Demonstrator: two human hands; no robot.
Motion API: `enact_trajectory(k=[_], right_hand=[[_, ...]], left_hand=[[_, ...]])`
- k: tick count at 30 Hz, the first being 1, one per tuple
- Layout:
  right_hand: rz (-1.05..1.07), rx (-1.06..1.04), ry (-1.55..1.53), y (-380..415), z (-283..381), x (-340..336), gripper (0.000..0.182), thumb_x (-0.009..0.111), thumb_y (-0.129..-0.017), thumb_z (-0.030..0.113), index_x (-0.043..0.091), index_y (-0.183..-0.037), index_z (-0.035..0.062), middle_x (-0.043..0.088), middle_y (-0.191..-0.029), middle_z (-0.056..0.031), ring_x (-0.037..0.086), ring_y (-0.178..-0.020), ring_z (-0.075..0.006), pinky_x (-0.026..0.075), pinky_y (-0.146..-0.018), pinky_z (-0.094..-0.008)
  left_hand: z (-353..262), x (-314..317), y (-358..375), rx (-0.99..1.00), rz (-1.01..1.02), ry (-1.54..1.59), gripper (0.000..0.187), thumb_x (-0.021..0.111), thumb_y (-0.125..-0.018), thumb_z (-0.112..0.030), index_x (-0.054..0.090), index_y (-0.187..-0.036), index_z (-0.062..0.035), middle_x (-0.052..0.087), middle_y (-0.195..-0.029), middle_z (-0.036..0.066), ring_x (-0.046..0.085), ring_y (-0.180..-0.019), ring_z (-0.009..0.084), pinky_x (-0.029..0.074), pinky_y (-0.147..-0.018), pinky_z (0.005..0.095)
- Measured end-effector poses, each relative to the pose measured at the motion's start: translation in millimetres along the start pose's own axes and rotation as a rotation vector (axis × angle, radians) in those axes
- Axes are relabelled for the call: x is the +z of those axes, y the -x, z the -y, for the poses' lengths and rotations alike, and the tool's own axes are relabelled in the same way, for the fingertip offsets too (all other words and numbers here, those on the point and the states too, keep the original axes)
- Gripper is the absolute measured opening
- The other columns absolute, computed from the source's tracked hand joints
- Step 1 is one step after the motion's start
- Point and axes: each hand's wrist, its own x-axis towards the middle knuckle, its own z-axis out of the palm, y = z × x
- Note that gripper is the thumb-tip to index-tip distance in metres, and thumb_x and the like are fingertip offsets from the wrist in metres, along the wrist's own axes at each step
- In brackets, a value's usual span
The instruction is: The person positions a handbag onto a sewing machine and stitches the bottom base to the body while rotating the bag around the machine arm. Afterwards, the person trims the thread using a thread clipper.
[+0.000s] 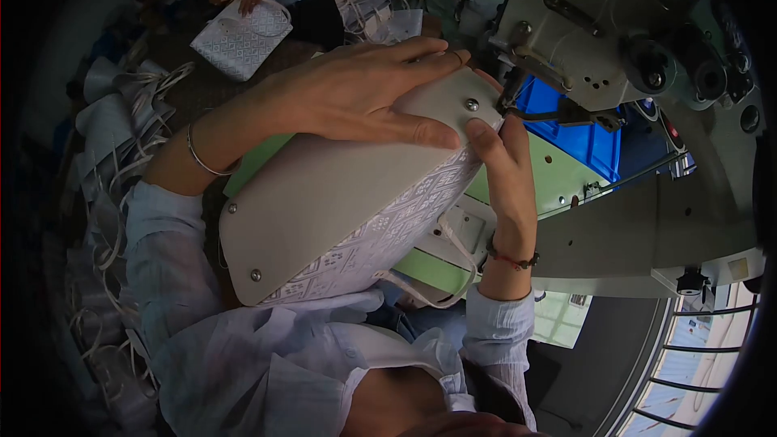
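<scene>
A handbag point(380, 170) lies tilted on its side, its smooth grey-beige base with metal studs facing me and its patterned white side facing down to the right. My left hand point(380, 97) spans the base near its far end, thumb pressed on the base and fingers reaching over the far edge. Close to the corner stud, my right hand point(506, 158) grips the bag's edge, its thumb on the base and the other fingers partly hidden. The bag's far corner sits at the needle area of a sewing machine point(591, 40). A strap handle point(461, 247) hangs below.
Under the bag is a green machine surface point(558, 170). A blue bin point(558, 125) stands behind it. White bag pieces with straps point(109, 154) are piled at the left. Further back, a co-worker's hands hold another patterned bag point(243, 36).
</scene>
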Motion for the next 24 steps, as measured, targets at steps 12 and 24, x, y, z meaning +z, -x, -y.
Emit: enact_trajectory(k=[12, 24], right_hand=[[-0.329, -0.192, 0.027, 38, 0, 60, 0.070, 0.047, -0.093, 0.026, 0.020, -0.151, -0.0023, 0.035, -0.146, -0.0171, 0.038, -0.131, -0.0264, 0.029, -0.111, -0.0359], [-0.412, -0.165, 0.003, 45, -2, 69, 0.068, 0.033, -0.099, 0.035, 0.015, -0.154, 0.0015, 0.021, -0.157, -0.0146, 0.026, -0.142, -0.0258, 0.021, -0.116, -0.0357]], left_hand=[[-26, 9, 26, -0.164, -0.181, -0.086, 0.096, 0.057, -0.083, -0.070, 0.041, -0.141, 0.0039, 0.046, -0.137, 0.029, 0.057, -0.116, 0.0448, 0.049, -0.096, 0.0450], [-114, 150, 175, 0.253, -0.920, 1.505, 0.104, 0.071, -0.075, -0.064, 0.033, -0.149, -0.0034, 0.017, -0.157, 0.027, 0.016, -0.147, 0.0387, 0.020, -0.118, 0.0472]])
